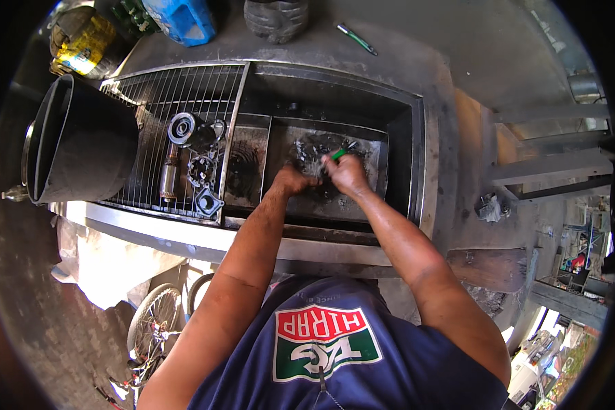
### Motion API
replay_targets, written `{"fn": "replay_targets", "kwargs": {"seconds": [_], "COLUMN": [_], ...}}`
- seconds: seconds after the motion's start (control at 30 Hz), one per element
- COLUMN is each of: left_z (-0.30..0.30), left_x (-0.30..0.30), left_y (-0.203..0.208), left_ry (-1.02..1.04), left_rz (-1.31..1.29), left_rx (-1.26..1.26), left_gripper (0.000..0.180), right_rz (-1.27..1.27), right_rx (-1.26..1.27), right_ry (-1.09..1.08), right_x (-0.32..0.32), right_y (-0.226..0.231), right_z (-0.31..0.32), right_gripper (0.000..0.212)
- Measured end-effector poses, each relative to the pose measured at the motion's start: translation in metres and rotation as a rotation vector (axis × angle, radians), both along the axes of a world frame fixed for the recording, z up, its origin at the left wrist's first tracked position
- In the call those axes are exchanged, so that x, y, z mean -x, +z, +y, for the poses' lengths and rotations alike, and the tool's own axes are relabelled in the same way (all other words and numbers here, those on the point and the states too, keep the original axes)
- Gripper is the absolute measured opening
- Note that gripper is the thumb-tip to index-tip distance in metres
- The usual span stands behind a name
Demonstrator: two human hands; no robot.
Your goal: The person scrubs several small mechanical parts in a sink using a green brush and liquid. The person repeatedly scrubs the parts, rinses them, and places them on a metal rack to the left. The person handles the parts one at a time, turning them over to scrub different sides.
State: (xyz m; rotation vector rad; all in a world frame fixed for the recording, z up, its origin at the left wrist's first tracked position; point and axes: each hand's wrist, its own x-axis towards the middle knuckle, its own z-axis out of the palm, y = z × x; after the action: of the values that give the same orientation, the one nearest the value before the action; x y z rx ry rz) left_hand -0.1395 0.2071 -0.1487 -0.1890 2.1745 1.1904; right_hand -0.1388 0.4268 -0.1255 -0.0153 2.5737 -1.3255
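Note:
Both my hands are down in a dark metal wash basin [406, 160] with a wet, grimy tray in its bottom. My right hand [348, 175] is closed round a short green-handled tool [339, 155]; its working end is blurred and I cannot tell its kind. Close by on the left, my left hand [296, 182] reaches low into the tray, with its fingertips beside a dark, wet shape. Whether it grips that shape is hidden. Splashes and bright specks cover the tray around both hands.
On the wire rack [150, 89] at left lie a motor armature [170, 179], a round pulley part [182, 128] and a metal housing [207, 203]. A black bucket [92, 143] stands left of them. Behind are a blue jug [181, 20] and a green pen-like tool [357, 39].

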Motion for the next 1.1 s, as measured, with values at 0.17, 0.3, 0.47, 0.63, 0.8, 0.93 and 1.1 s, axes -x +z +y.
{"fn": "replay_targets", "kwargs": {"seconds": [0.17,0.3,0.47,0.63,0.8,0.93,1.1], "left_z": [0.007,0.015,0.017,0.028,0.018,-0.006,-0.007], "left_x": [-0.004,-0.004,-0.014,-0.017,-0.005,-0.004,0.004], "left_y": [0.017,0.035,0.053,0.049,0.039,0.028,0.006], "left_ry": [-0.034,-0.137,-0.287,-0.426,-0.085,-0.121,-0.292], "left_rz": [0.084,0.03,0.226,0.277,0.113,-0.012,-0.084], "left_rx": [0.127,0.432,0.5,0.54,0.282,0.009,0.21], "left_gripper": [0.116,0.113,0.1,0.084,0.085,0.073,0.078], "right_rz": [0.148,0.05,0.283,0.033,0.142,-0.058,0.27], "right_rx": [-0.146,-0.021,-0.295,-0.269,0.013,-0.095,-0.14], "right_ry": [-0.182,0.071,-0.165,-0.12,-0.01,-0.019,0.123], "right_x": [0.002,0.005,0.003,0.01,-0.005,0.003,0.003], "right_y": [-0.003,-0.014,-0.041,-0.023,0.021,0.044,0.037], "right_z": [-0.002,0.011,0.031,0.038,-0.006,-0.008,-0.019], "right_gripper": [0.032,0.031,0.025,0.026,0.03,0.027,0.029]}}
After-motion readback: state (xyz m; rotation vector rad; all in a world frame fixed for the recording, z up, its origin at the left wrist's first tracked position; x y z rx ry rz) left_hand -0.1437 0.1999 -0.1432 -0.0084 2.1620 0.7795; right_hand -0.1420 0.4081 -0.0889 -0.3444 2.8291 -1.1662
